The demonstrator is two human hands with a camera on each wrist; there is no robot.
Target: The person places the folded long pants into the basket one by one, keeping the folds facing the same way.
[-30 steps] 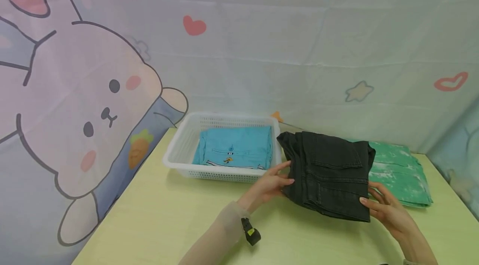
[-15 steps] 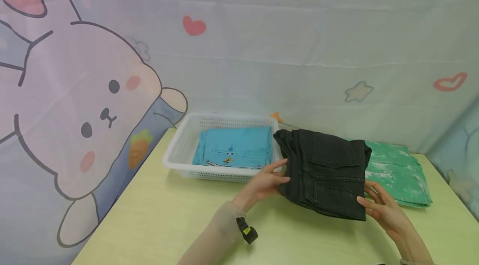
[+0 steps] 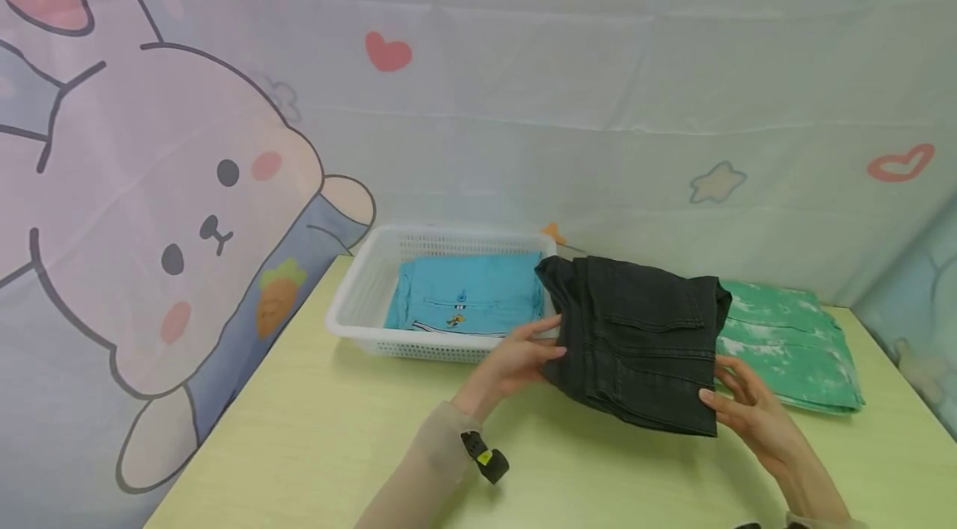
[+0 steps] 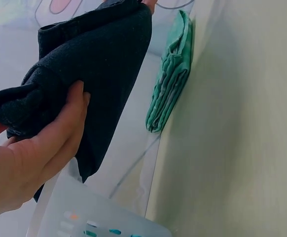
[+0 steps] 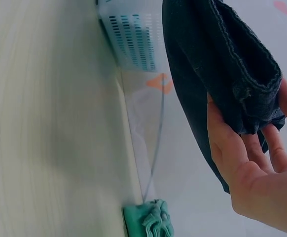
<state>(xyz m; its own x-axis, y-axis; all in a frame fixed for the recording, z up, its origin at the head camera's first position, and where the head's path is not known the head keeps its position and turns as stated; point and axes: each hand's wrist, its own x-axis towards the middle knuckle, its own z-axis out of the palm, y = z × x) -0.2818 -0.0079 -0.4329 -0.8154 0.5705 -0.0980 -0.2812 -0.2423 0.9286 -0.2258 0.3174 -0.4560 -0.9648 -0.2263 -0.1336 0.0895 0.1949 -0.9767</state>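
Folded black jeans [image 3: 643, 338] hang above the table between both hands, overlapping the basket's right edge in the head view. My left hand [image 3: 512, 367] grips their left side, thumb on top and fingers beneath; the left wrist view shows those fingers [image 4: 67, 123] against the underside. At the right side, my right hand [image 3: 758, 417] pinches the folded edge, with fingers [image 5: 227, 136] under the cloth in the right wrist view. Left of the jeans stands a white plastic basket [image 3: 351, 321] with a folded light-blue garment [image 3: 478, 288] inside, lying toward its right end.
A folded green tie-dye garment [image 3: 792, 346] lies on the yellow table [image 3: 299, 429] at the right, partly hidden behind the jeans. A printed curtain [image 3: 598, 80] with a rabbit and hearts hangs behind the table. A black strap [image 3: 486, 456] sits on the left wrist.
Both hands have carried the black jeans a little to the left, toward the basket, uncovering more of the green garment. The basket and the blue garment stay where they were.
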